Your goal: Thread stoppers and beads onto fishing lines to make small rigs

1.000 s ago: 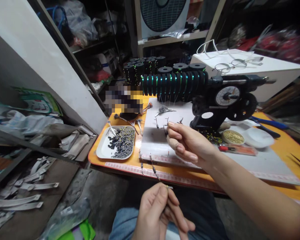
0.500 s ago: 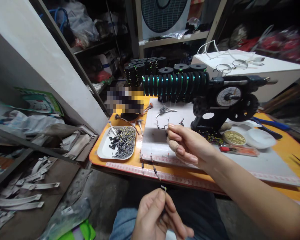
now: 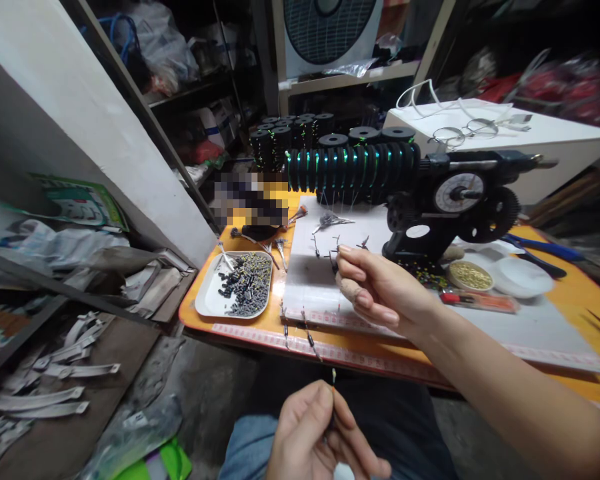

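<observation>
At six o'clock the left hand (image 3: 314, 435) pinches a thin pin-like piece (image 3: 333, 377) upright between thumb and forefinger. The right hand (image 3: 376, 288), just right of centre, hovers over the white board (image 3: 307, 280) on the orange desk (image 3: 575, 293), fingers curled together. At nine o'clock from it lies a tray (image 3: 203, 304) of small dark pieces; at twelve, black spools (image 3: 353, 168).

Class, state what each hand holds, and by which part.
Left hand pinches a thin stick by its lower end. Right hand: fingers pinched, contents unclear.

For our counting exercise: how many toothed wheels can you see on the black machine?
2: a large wheel right of the dial, a small wheel left of it. More may be hidden behind.
</observation>
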Available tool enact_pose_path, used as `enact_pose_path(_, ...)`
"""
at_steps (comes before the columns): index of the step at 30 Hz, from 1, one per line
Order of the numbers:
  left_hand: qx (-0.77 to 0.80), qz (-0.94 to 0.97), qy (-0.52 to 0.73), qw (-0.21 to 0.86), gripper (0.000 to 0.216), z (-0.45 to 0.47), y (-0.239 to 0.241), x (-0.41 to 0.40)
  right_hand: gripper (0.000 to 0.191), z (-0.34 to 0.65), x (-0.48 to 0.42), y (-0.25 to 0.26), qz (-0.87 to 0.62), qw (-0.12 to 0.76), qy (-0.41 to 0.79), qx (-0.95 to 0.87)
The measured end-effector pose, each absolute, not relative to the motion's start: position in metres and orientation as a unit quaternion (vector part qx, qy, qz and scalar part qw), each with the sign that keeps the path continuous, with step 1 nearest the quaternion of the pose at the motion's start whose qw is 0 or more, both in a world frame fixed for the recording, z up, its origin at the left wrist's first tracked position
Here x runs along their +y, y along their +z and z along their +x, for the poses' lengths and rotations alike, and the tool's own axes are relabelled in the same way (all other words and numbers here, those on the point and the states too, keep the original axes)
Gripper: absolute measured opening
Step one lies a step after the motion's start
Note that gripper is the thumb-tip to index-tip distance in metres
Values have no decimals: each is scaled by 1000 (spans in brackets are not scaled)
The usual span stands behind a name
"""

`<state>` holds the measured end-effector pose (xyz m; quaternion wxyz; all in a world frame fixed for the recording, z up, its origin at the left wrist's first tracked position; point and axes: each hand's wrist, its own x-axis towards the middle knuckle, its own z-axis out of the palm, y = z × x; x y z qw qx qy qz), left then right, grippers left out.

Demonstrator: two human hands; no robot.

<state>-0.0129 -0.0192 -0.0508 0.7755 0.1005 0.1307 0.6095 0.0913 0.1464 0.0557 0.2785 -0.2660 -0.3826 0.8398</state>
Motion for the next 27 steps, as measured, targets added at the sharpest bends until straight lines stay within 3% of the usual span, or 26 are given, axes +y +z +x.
enact_pose_path(10, 277, 142, 560, 767, 37, -23, -18, -25, 42, 93, 148, 54, -273, 288, 837, -378)
enact_pose_path(21, 362, 203, 555, 721, 40, -23, -20, -22, 42, 94, 149, 55, -277, 293, 828, -389)
enact_pose_path(24, 427, 257, 532, 684, 44, -23, -23, -16, 43, 96, 149, 56, -279, 297, 819, -405)
enact_pose_path(27, 549, 371, 481, 574, 38, -30, -22, -6, 39, 98, 149, 57, -285, 297, 804, -430)
